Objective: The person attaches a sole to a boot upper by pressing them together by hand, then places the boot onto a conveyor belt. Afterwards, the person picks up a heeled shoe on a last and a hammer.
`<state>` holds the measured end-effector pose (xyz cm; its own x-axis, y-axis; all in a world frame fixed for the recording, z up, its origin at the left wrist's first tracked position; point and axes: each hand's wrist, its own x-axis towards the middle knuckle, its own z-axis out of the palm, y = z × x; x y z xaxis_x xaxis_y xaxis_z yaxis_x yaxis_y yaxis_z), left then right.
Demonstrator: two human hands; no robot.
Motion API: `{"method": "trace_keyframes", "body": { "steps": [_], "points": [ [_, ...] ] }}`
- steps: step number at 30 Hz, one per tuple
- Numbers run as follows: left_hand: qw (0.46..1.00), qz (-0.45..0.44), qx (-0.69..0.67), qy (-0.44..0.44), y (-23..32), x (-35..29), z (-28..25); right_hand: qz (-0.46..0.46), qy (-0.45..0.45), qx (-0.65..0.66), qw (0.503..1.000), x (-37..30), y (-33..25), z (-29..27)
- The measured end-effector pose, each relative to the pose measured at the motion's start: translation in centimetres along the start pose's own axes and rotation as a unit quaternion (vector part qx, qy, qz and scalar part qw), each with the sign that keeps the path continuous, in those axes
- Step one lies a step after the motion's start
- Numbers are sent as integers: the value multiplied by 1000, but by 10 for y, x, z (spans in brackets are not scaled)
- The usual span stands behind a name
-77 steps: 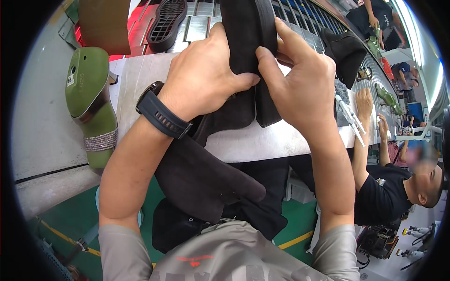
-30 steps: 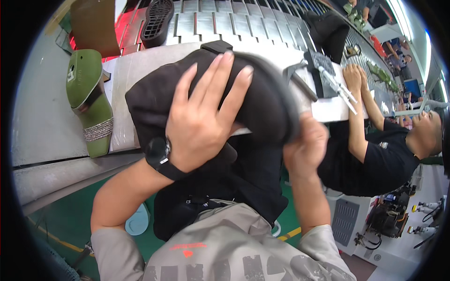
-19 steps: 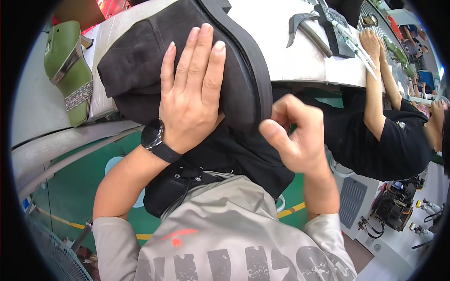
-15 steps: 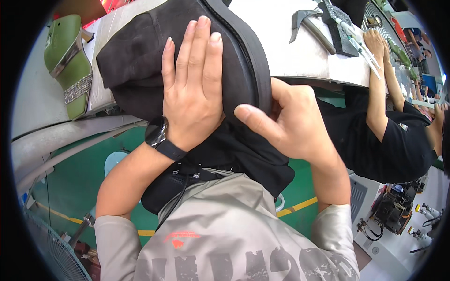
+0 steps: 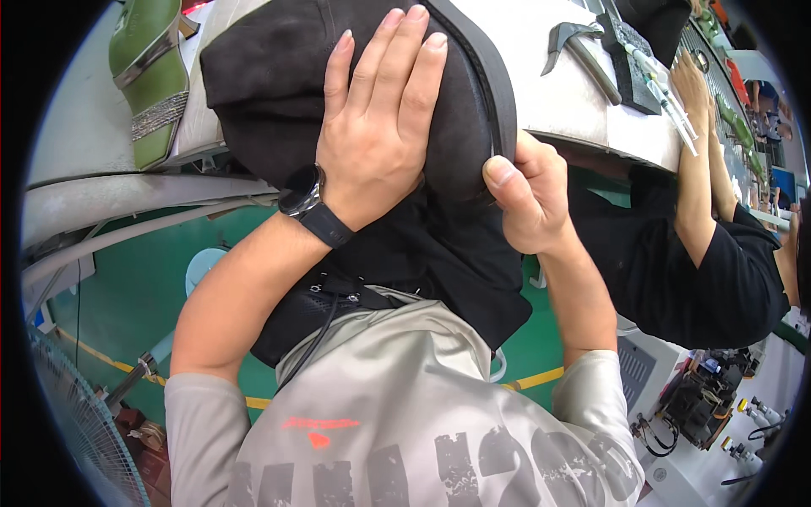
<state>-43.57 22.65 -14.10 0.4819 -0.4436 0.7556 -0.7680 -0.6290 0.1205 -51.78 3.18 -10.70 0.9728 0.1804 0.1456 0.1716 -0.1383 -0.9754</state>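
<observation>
A black suede boot [image 5: 266, 93] lies on its side across the near edge of the white worktable. Its thick black sole [image 5: 500, 93] curves along the right side, with a dark groove where it meets the upper. My left hand [image 5: 376, 139], wearing a black watch, rests flat on the upper with fingers stretched out. At the sole's near end, my right hand [image 5: 534, 190] grips the rim. The thumb presses at the seam, while the curled fingers are partly hidden behind the sole.
A green sandal [image 5: 152, 93] with a glittery strap lies to the left. Beyond the boot are a hammer [image 5: 591, 63], a black block [image 5: 632, 68] and syringes [image 5: 672, 101]. A co-worker's hand [image 5: 693, 84] rests at right. A fan [image 5: 80, 422] stands lower left.
My right thumb has drawn in from above the boot's side to the sole seam, and the hand has closed on the rim. My left hand still lies flat; the view has shifted slightly.
</observation>
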Motion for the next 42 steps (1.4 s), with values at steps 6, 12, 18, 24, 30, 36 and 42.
{"method": "trace_keyframes", "body": {
  "steps": [6,12,18,24,30,36,42],
  "points": [
    [1000,-13,-25,12,-2,-9,3,45,14,-243,969,18,-24,-7],
    [999,-17,-32,36,-5,-13,4,46,43,0,998,29,-18,11],
    [998,-19,-51,37,-5,-7,5,2,64,4,998,24,-8,11],
    [1000,-6,-26,-1,-13,-13,1,77,-61,-269,958,24,-44,1],
    [999,-15,-36,13,-2,-5,-4,17,-16,4,1000,10,-9,3],
    [997,-5,3,76,-8,-2,6,-59,-77,-72,993,13,-9,-11],
    [1000,-19,-15,-2,-7,-9,-4,-81,-61,-131,986,17,-3,-8]
  ]
}}
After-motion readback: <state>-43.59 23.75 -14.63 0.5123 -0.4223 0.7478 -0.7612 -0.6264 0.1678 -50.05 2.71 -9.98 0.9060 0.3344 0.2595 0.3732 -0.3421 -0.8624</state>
